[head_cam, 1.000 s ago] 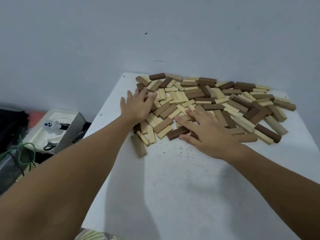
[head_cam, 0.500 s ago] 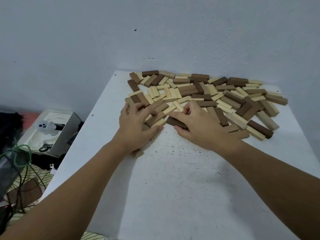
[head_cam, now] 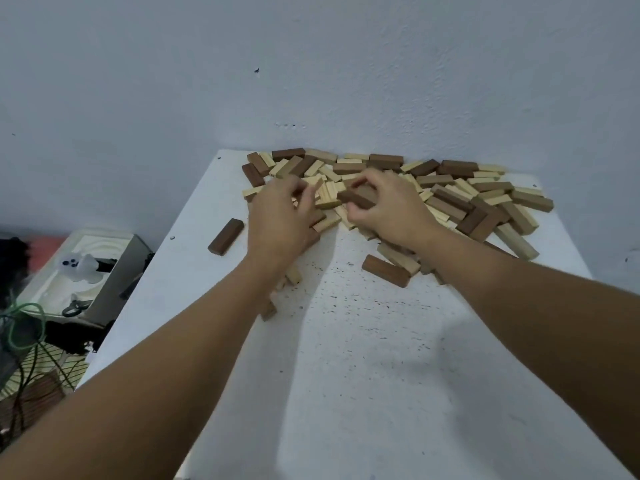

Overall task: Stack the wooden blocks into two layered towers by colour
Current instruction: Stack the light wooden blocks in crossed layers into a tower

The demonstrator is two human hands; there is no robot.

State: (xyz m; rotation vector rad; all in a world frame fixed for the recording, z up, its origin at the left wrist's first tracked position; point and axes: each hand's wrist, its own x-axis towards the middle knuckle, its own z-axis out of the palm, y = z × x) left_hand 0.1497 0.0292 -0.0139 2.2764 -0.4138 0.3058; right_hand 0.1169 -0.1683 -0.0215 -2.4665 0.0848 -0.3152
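White speckled tabletop (head_cam: pixel 346 375) filling the lower centre of the frame, set against a pale wall. Heap of wooden blocks (head_cam: pixel 450 199), dark brown and pale mixed, spread flat across the far edge of the tabletop, upper centre to upper right; no layered stack anywhere in view.

Right hand (head_cam: pixel 391 213) raised just above the heap at frame centre, fingers curled, pinching a dark brown block (head_cam: pixel 358 197) between thumb and fingertips; block lifted and tilted, its left end pointing toward the other hand. Left hand (head_cam: pixel 277 220) just left of it, back of the hand toward the camera, fingers bent down among the pale blocks at the heap's left edge; blurred, so impossible to tell whether clenched on a block or merely touching. Pale block (head_cam: pixel 327 203) lying between the two hands, touching the lifted block's near end.

Lone dark block (head_cam: pixel 225 236) lying flat on bare tabletop, left of centre, well apart from the heap. Another dark block (head_cam: pixel 386 270) lying flat below the right hand, just beside a pale one at the heap's near fringe. A few small blocks partly hidden beneath the left forearm.

Off the tabletop, at left of frame: white tray (head_cam: pixel 79 271) holding a small white ghost figure (head_cam: pixel 78 265), with green cable (head_cam: pixel 24 327) looped below it.
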